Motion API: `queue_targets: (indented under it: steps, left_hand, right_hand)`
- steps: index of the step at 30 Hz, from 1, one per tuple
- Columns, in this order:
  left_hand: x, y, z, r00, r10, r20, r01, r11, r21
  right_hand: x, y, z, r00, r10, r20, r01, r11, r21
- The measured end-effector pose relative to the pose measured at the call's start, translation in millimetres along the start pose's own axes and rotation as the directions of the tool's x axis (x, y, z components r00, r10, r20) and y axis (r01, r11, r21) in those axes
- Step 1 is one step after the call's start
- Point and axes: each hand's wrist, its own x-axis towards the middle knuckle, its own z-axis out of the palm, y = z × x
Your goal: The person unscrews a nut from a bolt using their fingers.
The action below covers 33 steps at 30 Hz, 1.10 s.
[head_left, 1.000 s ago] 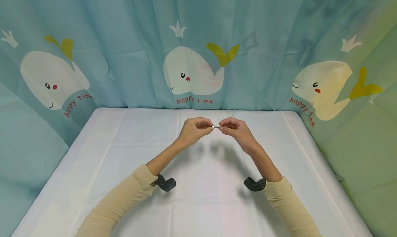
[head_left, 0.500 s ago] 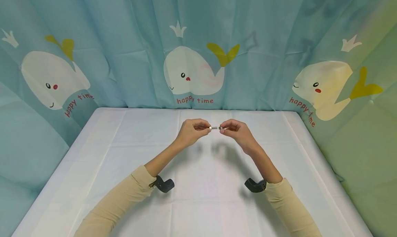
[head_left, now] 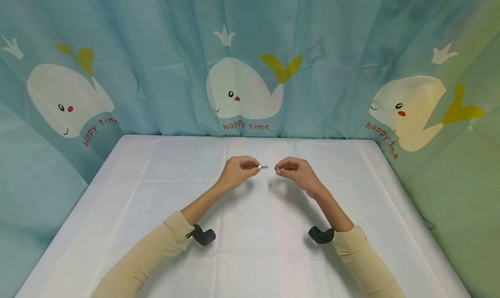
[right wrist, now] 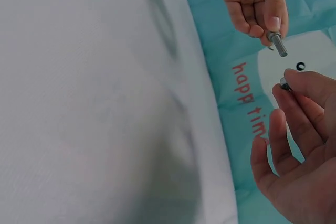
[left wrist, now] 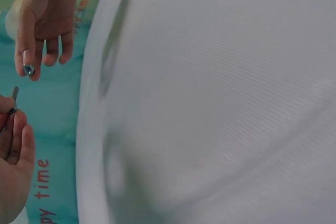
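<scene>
Between thumb and fingertips, my left hand [head_left: 235,173] pinches a silver bolt [head_left: 264,167] by its head end. The threaded shank points right, and in the right wrist view the bolt [right wrist: 280,45] shows its bare tip. Facing it, my right hand [head_left: 300,173] pinches a small metal nut [head_left: 276,168] between thumb and forefinger. The hole of the nut [left wrist: 29,70] is visible in the left wrist view. A short gap separates bolt and nut. Both hands are raised over the far half of the white table, and the bolt head is partly hidden by fingers.
A white cloth covers the table [head_left: 250,263]. Behind it and at both sides hangs a blue-green curtain [head_left: 172,94] printed with whales. Dark wrist camera mounts [head_left: 321,235] stick out from both sleeves.
The bolt and nut, joined end to end a second ago, have come apart. My left hand has drawn left with the bolt, and both hands have moved slightly nearer.
</scene>
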Motion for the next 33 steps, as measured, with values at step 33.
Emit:
queue_targets:
  steps: [33]
  left_hand:
    - [-7.0,-39.0,-3.7,0.971,-0.239,0.011,0.234,0.956,0.177]
  right_hand:
    - [7,40,21,1.0,-0.01,0.026,0.019,0.923,-0.384]
